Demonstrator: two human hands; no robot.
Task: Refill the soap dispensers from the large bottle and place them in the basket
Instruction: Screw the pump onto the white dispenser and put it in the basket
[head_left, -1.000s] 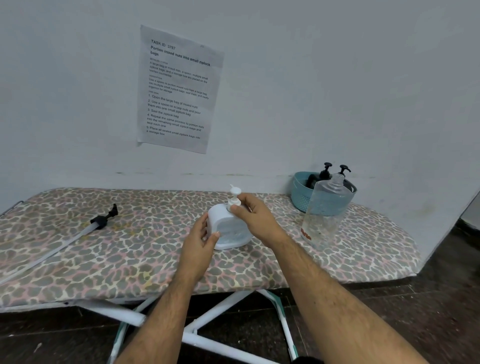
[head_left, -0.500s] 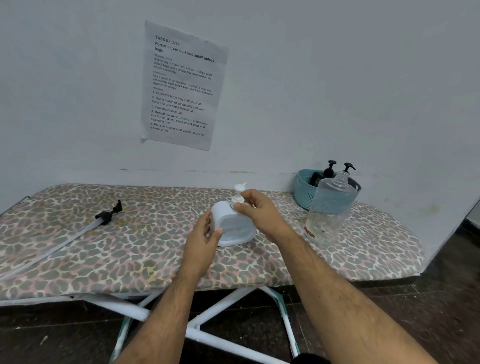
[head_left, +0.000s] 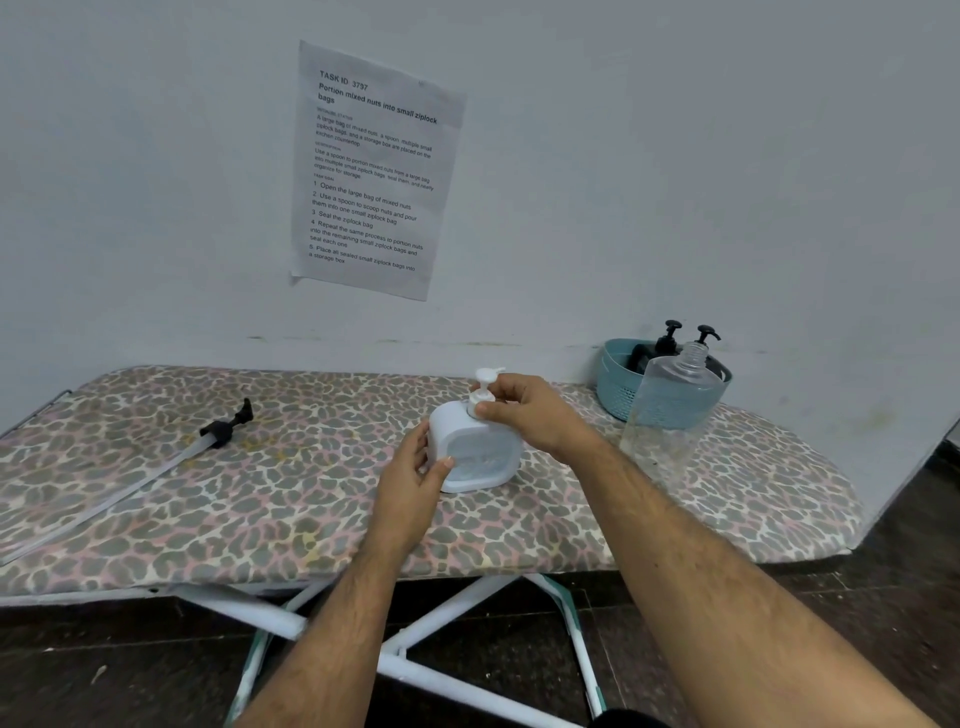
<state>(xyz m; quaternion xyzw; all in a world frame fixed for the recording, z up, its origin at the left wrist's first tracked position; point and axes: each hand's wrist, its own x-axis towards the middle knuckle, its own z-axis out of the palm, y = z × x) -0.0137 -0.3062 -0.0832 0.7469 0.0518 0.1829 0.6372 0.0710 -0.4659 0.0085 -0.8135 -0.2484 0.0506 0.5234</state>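
White plastic dispenser (head_left: 475, 449) stands mid-frame on the board (head_left: 208, 499), left hand (head_left: 415, 480) clasping its side as a brace while right hand (head_left: 524, 410) fingers pinch the pump collar (head_left: 477, 401), apparently to turn it.

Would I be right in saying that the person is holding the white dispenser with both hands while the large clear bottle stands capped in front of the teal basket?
Not quite: the large clear bottle is uncapped, its threaded neck bare in the head view. The rest holds: the left hand steadies the white dispenser, the right hand grips its pump collar, and the bottle stands in front of the teal basket.
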